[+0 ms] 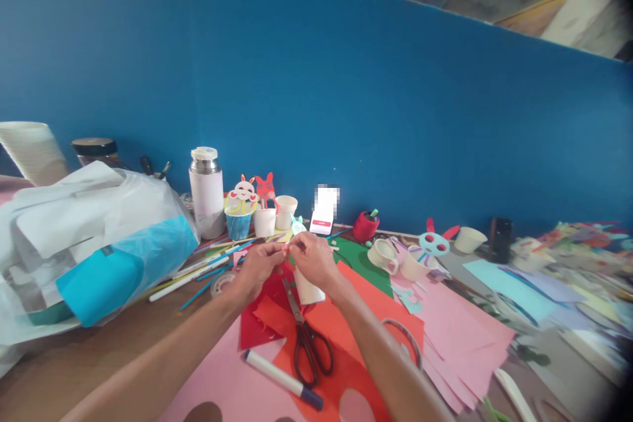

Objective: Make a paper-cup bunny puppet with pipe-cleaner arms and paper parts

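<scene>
My left hand point(261, 266) and my right hand point(313, 257) meet over the middle of the table, both closed in a pinch. Between their fingertips is a tiny reddish bit, too small to name. Under my right hand a white paper cup point(310, 289) is partly hidden. A pale green paper animal head point(297, 225) shows just behind my fingers. Below the hands lie black-handled scissors point(302, 330) on red and orange paper point(341, 323). Nearer to me rests a white marker with a dark cap point(283, 379).
At the left stand a bulging plastic bag point(99, 231) and a white thermos point(206, 194). Decorated paper cups point(238, 223) line the blue wall point(316, 79), near a lit phone point(324, 211). A tape roll point(223, 283) lies by my left wrist; pink sheets point(459, 336) spread to the right.
</scene>
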Motion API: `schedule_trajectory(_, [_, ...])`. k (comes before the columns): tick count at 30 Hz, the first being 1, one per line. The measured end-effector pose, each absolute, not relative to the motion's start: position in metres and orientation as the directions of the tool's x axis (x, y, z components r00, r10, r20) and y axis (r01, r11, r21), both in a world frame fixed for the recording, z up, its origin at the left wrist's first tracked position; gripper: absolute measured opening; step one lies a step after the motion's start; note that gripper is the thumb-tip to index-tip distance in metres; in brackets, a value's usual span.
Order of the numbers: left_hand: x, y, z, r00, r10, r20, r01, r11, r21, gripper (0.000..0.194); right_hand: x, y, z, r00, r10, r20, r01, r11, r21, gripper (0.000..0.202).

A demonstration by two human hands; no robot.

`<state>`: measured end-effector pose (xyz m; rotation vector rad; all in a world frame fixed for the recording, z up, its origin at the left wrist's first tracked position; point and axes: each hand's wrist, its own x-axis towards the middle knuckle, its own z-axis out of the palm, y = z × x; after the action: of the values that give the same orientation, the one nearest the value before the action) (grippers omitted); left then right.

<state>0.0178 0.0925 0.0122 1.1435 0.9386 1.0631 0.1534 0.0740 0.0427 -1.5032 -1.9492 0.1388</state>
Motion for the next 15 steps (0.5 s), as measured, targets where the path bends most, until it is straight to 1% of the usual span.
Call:
schedule_trajectory(9, [0.0172,0.0955,0.0059,0.291,0.956,-0.04,-0.213,0.106,0.971,0.022,0.1503,0.0732,0.0402,-0.101,0.876,0.471,0.864,0.313,-0.396,0.013])
schedule_trajectory(15, [0.0197,0.0932,0.0029,0.338,0.94,-0.044,-0.249,0.134,0.959,0.029,0.1513,0.0748,0.0395,-0.078,0.892,0.445,0.872,0.277,-0.404,0.013])
